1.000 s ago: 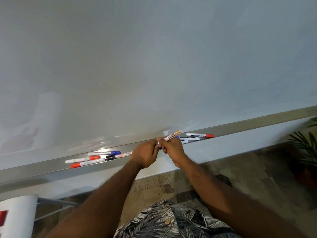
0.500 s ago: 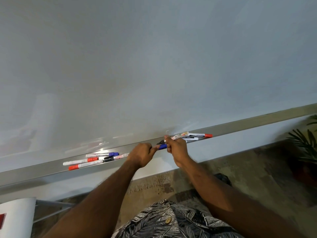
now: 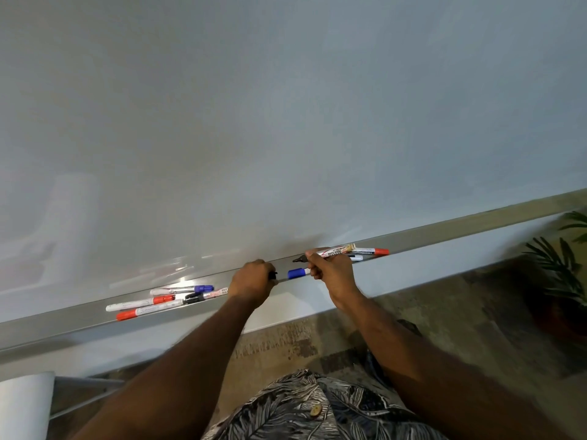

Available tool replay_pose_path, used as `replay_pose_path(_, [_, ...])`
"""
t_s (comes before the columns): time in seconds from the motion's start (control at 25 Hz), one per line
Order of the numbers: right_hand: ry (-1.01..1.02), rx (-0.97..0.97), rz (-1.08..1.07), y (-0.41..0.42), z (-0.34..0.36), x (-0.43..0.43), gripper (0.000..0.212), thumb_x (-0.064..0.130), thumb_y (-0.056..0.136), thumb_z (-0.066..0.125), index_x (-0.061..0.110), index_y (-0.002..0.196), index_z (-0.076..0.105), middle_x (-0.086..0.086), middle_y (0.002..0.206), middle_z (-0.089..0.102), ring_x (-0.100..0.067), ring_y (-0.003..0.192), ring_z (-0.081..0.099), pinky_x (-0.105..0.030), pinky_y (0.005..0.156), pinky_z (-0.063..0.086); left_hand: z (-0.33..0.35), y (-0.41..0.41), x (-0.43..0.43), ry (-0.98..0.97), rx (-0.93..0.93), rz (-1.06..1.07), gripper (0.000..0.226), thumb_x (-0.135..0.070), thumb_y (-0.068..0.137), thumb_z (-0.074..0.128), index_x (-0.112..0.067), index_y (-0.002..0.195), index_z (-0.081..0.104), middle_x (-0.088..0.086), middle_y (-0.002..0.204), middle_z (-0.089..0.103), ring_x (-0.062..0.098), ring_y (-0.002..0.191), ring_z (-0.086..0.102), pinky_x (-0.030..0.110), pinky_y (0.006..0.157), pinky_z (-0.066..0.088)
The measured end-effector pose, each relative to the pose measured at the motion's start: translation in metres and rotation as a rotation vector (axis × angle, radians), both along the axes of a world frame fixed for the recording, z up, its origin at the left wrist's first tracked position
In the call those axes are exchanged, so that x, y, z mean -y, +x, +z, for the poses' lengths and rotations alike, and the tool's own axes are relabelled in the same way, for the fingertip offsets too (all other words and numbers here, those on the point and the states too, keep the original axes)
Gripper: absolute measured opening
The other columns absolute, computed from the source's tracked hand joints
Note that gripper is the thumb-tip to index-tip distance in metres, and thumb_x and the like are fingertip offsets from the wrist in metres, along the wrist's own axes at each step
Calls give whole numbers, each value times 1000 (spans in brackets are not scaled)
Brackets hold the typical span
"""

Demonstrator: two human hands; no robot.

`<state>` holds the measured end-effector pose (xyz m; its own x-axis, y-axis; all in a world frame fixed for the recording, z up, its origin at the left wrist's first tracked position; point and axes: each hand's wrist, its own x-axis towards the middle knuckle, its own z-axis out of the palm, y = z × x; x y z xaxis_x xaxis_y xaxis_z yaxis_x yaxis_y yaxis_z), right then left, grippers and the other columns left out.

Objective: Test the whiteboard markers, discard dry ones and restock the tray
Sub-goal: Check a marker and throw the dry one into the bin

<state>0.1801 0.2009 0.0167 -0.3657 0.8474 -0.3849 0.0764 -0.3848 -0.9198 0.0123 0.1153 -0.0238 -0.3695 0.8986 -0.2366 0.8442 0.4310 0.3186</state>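
My right hand (image 3: 333,274) grips an uncapped white marker (image 3: 336,250) whose black tip points left, just above the grey tray (image 3: 476,228). A blue-capped marker (image 3: 298,273) sticks out leftwards from the lower fingers of the same hand. My left hand (image 3: 254,279) is curled round a small black cap (image 3: 273,275), a short gap left of that tip. Several capped markers (image 3: 158,301), red, blue and black, lie in the tray left of my hands. A red-capped marker (image 3: 371,250) and another marker lie in the tray behind my right hand. The whiteboard (image 3: 286,122) above bears no marks.
A potted plant (image 3: 559,265) stands on the floor at the right. A white object (image 3: 22,404) on a metal frame sits at the bottom left. Patterned flooring runs below the wall.
The hands were together on the marker; they have pulled apart. The cap has come off into my left hand, and the marker's black tip is bare.
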Motion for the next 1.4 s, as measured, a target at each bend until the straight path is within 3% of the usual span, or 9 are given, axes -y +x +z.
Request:
replay_pose_path(0.2, [81,80,41,4,3,-1,7,19,90,70,18,84,68,1,67,70,-10,59,62,-21,64,54,-5,3,-7,-59,24,61,25,-28,87,72,-15,108,69,6,105,64,21,92,60,34,84,53])
replay_pose_path(0.52, [85,8,-11,14,11,-3,3,15,90,71,14,87,70,0,67,70,-11,60,62,-22,62,53,1,5,-4,13,-15,25,33,-31,89,70,-14,117,65,5,113,61,17,92,55,28,80,47])
replay_pose_path(0.64, [103,-58,-26,13,20,-6,2,13,90,70,11,91,71,-3,70,70,-13,63,63,-23,63,54,27,6,-1,193,-29,41,48,-45,88,67,-20,129,59,0,122,62,18,104,59,32,86,52])
replay_pose_path(0.72, [131,-99,-43,10,32,-8,4,11,90,70,8,91,71,-6,70,70,-15,62,62,-25,64,55,55,5,2,383,-108,-4,48,-49,89,65,-22,128,61,-1,120,65,19,105,62,34,85,54])
replay_pose_path(0.88, [205,-300,-91,-4,76,-13,6,8,91,67,5,89,71,-7,66,68,-16,59,59,-25,59,51,123,-1,8,836,-332,-116,32,-34,88,70,-14,113,70,5,106,71,24,96,67,37,82,52])
replay_pose_path(1.04, [376,-495,-103,-22,139,-22,13,9,95,61,3,87,70,-9,65,66,-17,58,56,-24,55,47,207,-13,7,1169,-413,-121,32,-22,87,68,-11,117,67,9,121,65,28,114,60,42,95,44])
replay_pose_path(1.2, [597,-641,-55,-35,213,-28,12,15,90,63,5,86,68,-8,64,65,-20,58,55,-25,52,44,292,-36,1,1315,-600,-102,36,-22,88,65,-12,123,63,12,142,52,31,136,43,48,108,34])
replay_pose_path(1.4, [786,-750,-11,-47,292,-33,6,9,88,65,7,92,68,-4,77,72,-19,67,67,-25,51,44,371,-56,-16,1312,-821,-105,47,-30,89,61,-13,133,57,15,155,35,32,147,25,51,119,19])
